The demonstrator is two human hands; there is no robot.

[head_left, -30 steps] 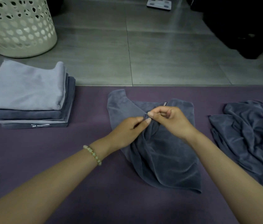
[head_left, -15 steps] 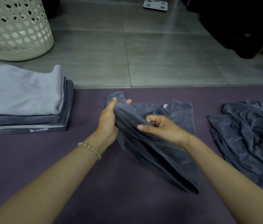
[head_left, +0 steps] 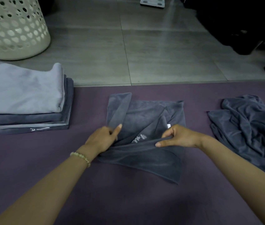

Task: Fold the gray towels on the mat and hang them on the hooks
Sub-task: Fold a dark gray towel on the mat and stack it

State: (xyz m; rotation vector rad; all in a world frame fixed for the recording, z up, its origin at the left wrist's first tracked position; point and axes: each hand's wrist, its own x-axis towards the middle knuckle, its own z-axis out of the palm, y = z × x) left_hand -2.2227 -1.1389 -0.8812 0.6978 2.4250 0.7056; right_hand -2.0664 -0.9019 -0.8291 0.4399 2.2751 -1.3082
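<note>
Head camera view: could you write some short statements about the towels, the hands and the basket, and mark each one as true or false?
1. Both the left hand and the right hand grip the dark gray towel at the middle of the mat. True.
2. The top towel of the folded stack is lighter than those under it. True.
3. The folded stack lies at the right of the mat. False: it lies at the left; a crumpled towel lies at the right.
4. The white basket stands on the mat. False: it stands on the floor beyond the mat.
5. A bead bracelet is on the left wrist. True.
</note>
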